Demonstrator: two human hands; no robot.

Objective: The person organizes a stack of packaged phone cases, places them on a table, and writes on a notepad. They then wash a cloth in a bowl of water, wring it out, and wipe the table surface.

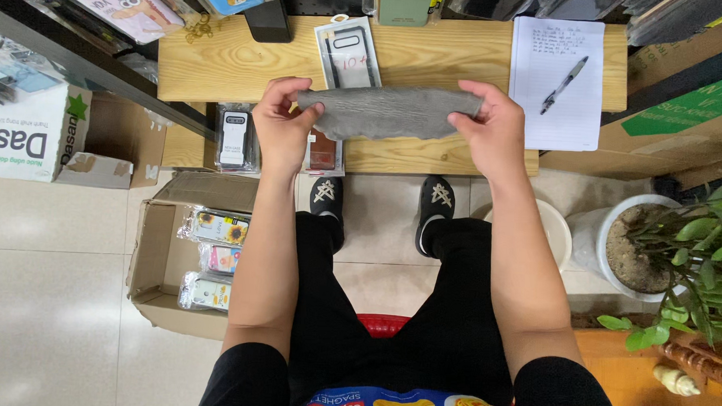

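I've got the grey cloth (388, 112) stretched between both hands just above the bench (222, 66): left hand (282, 128) fingers pinched on one end, right hand (492, 127) fingers clamped on the other. Cloth is in hand; nothing wiped yet, I'd judge. Packaged phone case (348, 54) lies just behind cloth, untouched.

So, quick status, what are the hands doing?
Left hand and right hand grip grey cloth by its ends, above wooden bench. Nothing between them.
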